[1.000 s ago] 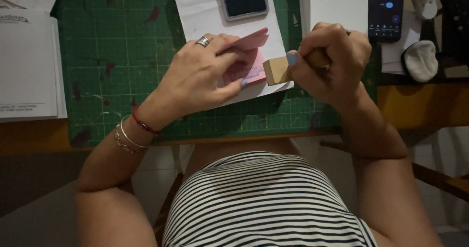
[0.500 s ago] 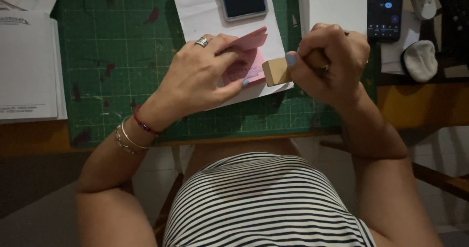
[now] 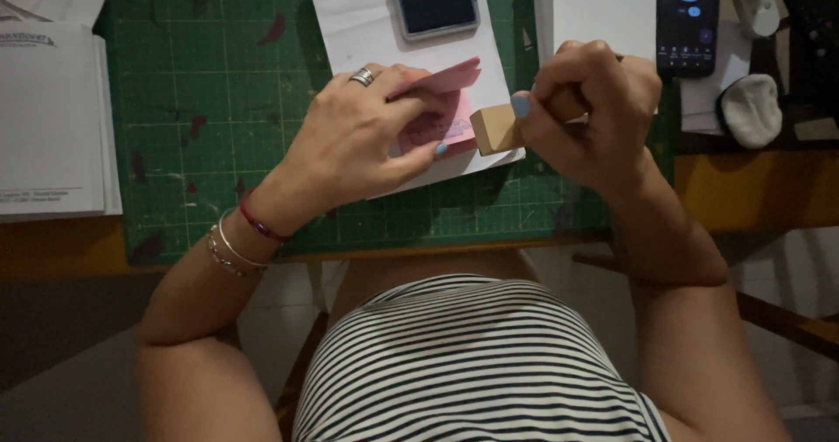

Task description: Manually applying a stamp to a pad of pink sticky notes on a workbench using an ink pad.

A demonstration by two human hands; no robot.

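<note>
Over the green cutting mat [image 3: 218, 101] on the worktop [image 3: 752, 189], we see both hands working at one spot. Our left hand [image 3: 358, 141] lies palm down, the wrist angled in from the lower left and carrying bracelets [image 3: 232, 245] and a red cord; a ring [image 3: 363, 77] sits on one finger. Its fingers are curled over a small stack of pink paper slips [image 3: 446, 114], the thumb pressing the lower slip flat while the fingertips lift the top slip's edge, so the hand is closed on the pink slips. A printed mark shows on the exposed lower slip.

Our right hand [image 3: 590, 106] comes in from the lower right with the forearm steep and the wrist bent inward. Its fingers are wrapped tightly round a wooden stamp block [image 3: 496, 127], thumb on the near side, with the block's pale end projecting to the left and touching the edge of the pink slips.

The slips rest on a white sheet [image 3: 367, 31] laid on the mat. Beyond them, on the same sheet, lies a grey ink pad [image 3: 435, 3] with a dark surface. A second white sheet [image 3: 603, 10] lies to the right, beside a phone [image 3: 689, 18] with a lit screen. A white booklet [image 3: 48, 119] sits at the left edge, and a small pale cloth pad [image 3: 750, 110] at the right.
</note>
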